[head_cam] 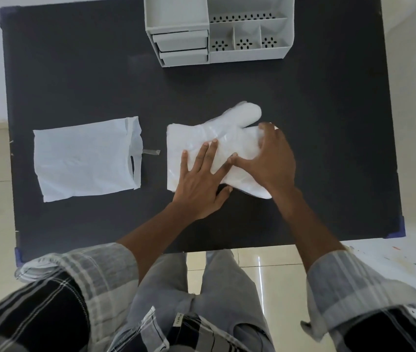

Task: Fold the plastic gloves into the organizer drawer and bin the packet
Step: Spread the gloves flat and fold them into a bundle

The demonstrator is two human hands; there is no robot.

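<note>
A stack of translucent white plastic gloves (pixel 229 128) lies in the middle of the black table (pixel 87 80), its thumb end pointing up and right. My left hand (pixel 201 179) presses flat on the stack's near left part, fingers straight. My right hand (pixel 272 158) lies over the stack's right end, its fingers curled round the folded-over finger part. The empty white packet (pixel 85 158) lies flat to the left, with a small strip of tape (pixel 151 152) beside its open end. A white organizer (pixel 217 26) stands at the table's far edge, its two small drawers (pixel 182 48) pushed in.
The organizer has an open tall bin on the left and several perforated compartments (pixel 246 43) on the right. The table's near edge is close to my legs. Pale tiled floor (pixel 265 262) surrounds the table.
</note>
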